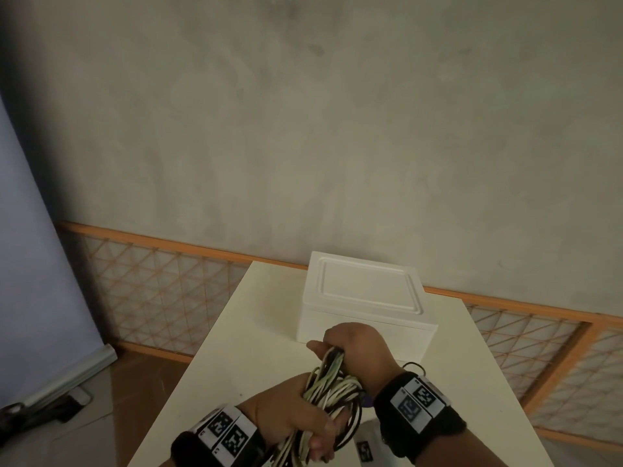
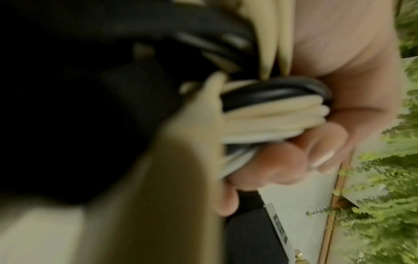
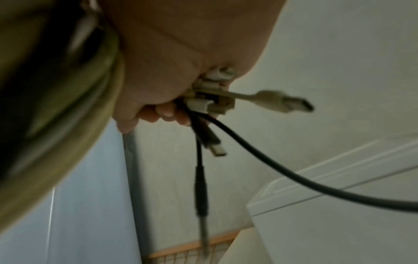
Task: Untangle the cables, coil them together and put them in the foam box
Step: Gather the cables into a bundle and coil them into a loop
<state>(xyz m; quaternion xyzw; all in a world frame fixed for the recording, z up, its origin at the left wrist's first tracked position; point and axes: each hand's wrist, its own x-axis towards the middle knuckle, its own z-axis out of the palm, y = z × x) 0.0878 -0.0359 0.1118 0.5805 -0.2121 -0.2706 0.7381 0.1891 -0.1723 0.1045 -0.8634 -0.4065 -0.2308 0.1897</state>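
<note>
A bundle of black, white and pale green cables (image 1: 332, 396) hangs coiled between both hands above the near end of the table. My left hand (image 1: 296, 419) grips the lower loops; its wrist view shows white and black strands (image 2: 271, 114) pressed under curled fingers (image 2: 282, 166). My right hand (image 1: 357, 348) grips the upper end of the bundle. From its fist stick out several cable ends: a white USB plug (image 3: 285, 103), a black cable (image 3: 282, 171) and a black jack plug (image 3: 201, 189). The white foam box (image 1: 365, 298) stands just beyond the hands with its lid on.
The white table (image 1: 253, 332) is narrow, with the floor dropping away on both sides. An orange-framed lattice fence (image 1: 161, 281) runs behind it below a grey wall. A pale blue screen (image 1: 30, 264) stands at far left.
</note>
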